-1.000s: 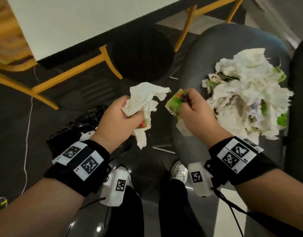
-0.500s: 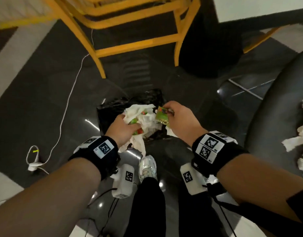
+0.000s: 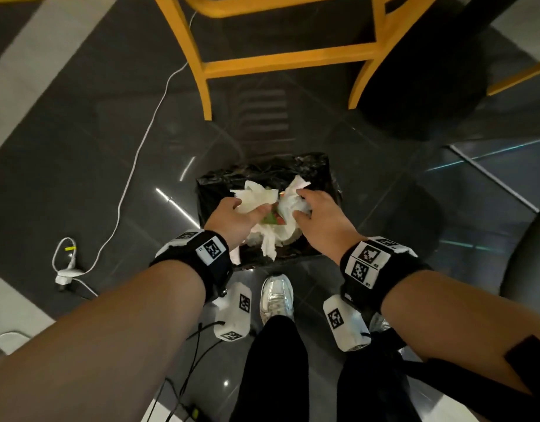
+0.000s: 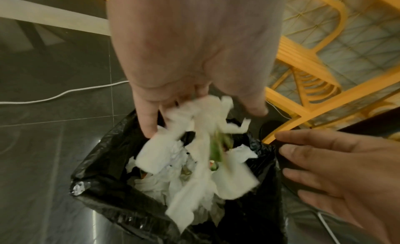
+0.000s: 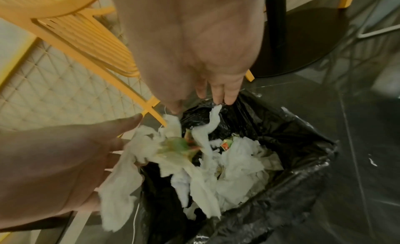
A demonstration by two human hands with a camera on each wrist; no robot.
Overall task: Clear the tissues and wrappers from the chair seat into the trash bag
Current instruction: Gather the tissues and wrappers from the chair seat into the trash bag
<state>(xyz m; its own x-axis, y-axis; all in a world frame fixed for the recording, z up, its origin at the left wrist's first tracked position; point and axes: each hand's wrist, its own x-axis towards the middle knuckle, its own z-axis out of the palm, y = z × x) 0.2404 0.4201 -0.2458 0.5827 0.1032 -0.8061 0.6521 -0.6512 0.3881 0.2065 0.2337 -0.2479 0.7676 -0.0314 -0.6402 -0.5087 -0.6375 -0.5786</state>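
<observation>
Dropping a handful of litter into the black trash bag (image 3: 264, 172)

Both the left hand (image 3: 232, 219) and the right hand (image 3: 320, 220) hang over the bag's mouth, fingers spread and releasing; crumpled tissues (image 4: 194, 155) and a green wrapper (image 5: 175, 145) fall toward the paper already inside. Best to keep both hands centred within the rim so nothing drifts onto the floor. The wrapper's print is too blurred to read.
</observation>
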